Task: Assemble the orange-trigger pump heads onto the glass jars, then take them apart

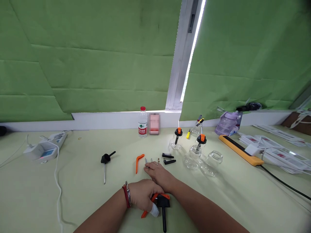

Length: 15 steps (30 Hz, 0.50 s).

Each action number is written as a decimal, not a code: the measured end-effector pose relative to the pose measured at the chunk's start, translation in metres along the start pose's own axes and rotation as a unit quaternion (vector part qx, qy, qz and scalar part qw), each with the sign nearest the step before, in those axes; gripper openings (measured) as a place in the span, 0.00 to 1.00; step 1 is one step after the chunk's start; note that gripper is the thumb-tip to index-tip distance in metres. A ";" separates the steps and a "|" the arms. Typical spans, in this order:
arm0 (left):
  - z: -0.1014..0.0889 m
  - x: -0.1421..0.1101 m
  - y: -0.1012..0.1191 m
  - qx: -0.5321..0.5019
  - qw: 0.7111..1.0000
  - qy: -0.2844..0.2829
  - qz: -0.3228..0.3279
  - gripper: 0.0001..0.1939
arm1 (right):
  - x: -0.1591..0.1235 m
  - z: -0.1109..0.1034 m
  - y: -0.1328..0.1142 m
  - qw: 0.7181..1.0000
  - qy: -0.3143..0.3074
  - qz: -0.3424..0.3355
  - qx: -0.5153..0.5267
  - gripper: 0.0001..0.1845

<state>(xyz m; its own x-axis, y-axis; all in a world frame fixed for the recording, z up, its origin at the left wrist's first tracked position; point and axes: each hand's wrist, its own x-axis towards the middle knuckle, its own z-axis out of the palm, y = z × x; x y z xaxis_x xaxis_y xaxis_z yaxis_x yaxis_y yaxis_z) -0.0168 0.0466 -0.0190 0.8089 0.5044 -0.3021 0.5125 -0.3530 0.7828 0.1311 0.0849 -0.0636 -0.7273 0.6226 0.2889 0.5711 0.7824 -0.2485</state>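
At six o'clock we have the black-and-orange nozzle (163, 202), held in our left hand (143, 195). From it, at twelve o'clock, our right hand (159, 174) reaches small metal parts (146, 160); its grip we cannot tell. Glass jars (211, 166) are at two o'clock.

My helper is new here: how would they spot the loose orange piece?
Find the red-capped water bottle at the back of the table. Nearer the camera, the bent orange piece lies left of the right hand. Unlike the orange parts by the left hand, it touches nothing black.
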 end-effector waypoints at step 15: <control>-0.003 0.010 0.003 -0.223 0.944 0.241 0.044 0.13 | -0.022 -0.042 -0.001 0.794 -0.016 0.216 0.568 0.23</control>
<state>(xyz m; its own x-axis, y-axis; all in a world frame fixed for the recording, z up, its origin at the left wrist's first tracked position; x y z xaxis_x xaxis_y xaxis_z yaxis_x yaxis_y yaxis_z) -0.0083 0.0530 -0.0174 0.5632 0.8259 -0.0269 0.1902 -0.0979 0.9768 0.1628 0.0713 -0.0310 -0.5763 0.8142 -0.0699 0.0708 -0.0355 -0.9969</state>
